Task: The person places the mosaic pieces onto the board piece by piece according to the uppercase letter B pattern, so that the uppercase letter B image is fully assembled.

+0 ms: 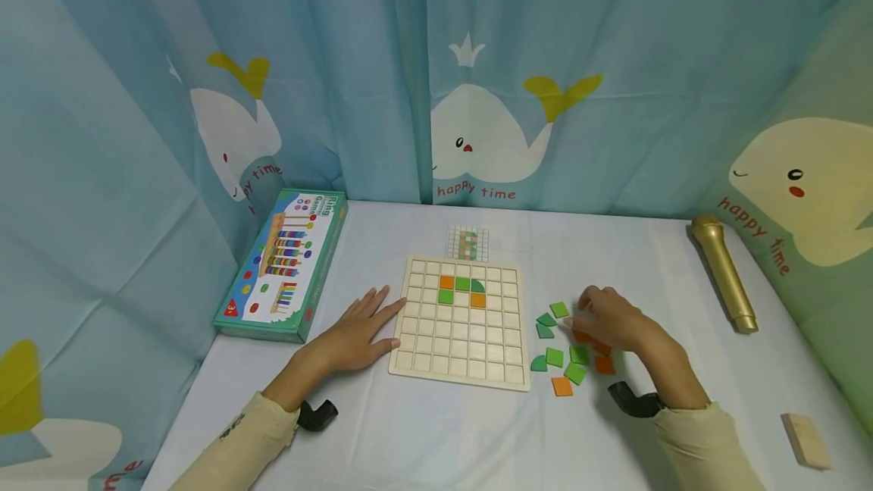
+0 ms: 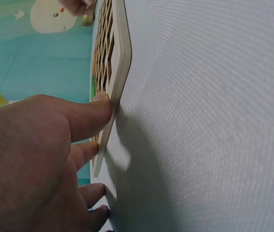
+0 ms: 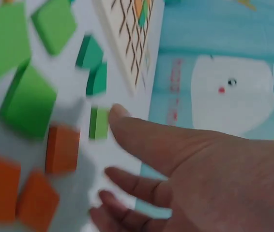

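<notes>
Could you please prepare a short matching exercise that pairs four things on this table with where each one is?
Things:
1. Square pale wooden grid board
2. Long gold microphone-shaped object
3. Flat green-and-white rectangular box
4. Small white rectangular grid card

Places:
A. At the board's far edge
B. At the far left of the white-covered table
C. Touched by the left hand
D. At the table's far right

Pairs: 1-C; 2-D; 3-B; 4-A

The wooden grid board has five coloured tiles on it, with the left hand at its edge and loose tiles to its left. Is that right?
Not quite: the head view shows the loose tiles to the right of the board. The five coloured tiles and left hand are as you say.
</notes>
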Action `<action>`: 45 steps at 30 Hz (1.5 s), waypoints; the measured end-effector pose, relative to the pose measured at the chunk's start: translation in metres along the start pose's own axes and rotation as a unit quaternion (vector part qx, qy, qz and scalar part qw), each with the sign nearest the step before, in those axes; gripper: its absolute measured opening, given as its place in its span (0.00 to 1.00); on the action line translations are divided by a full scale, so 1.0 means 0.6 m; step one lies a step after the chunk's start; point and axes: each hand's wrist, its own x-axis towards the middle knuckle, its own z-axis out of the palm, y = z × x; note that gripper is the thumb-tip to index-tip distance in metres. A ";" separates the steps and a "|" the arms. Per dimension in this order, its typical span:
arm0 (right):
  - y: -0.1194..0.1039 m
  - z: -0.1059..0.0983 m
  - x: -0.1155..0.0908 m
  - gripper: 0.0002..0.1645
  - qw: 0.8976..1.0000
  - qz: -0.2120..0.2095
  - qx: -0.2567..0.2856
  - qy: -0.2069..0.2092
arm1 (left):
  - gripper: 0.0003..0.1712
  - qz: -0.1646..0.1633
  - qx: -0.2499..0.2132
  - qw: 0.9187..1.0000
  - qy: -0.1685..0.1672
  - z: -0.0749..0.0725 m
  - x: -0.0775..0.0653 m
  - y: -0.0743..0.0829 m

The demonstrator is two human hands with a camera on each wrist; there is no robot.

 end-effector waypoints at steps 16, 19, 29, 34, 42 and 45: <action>0.048 0.027 0.014 0.22 0.996 0.013 0.048 0.078 | 0.40 0.000 -0.003 1.000 0.004 0.001 -0.002 0.002; 0.048 0.037 0.019 0.22 0.992 0.007 0.073 0.099 | 0.40 0.001 -0.008 1.000 0.005 0.001 -0.003 0.003; 0.041 0.054 0.019 0.21 0.987 0.004 0.100 0.129 | 0.40 0.000 -0.007 1.000 0.005 0.002 -0.003 0.000; 0.041 0.055 0.026 0.20 0.986 0.001 0.097 0.133 | 0.40 0.002 -0.007 1.000 0.006 0.002 -0.003 0.000; 0.043 0.056 0.039 0.20 0.985 -0.012 0.098 0.143 | 0.40 0.002 -0.007 1.000 0.002 0.000 -0.003 0.004; 0.043 0.055 0.049 0.19 0.984 -0.024 0.095 0.151 | 0.40 -0.002 -0.005 1.000 0.001 -0.001 -0.002 0.003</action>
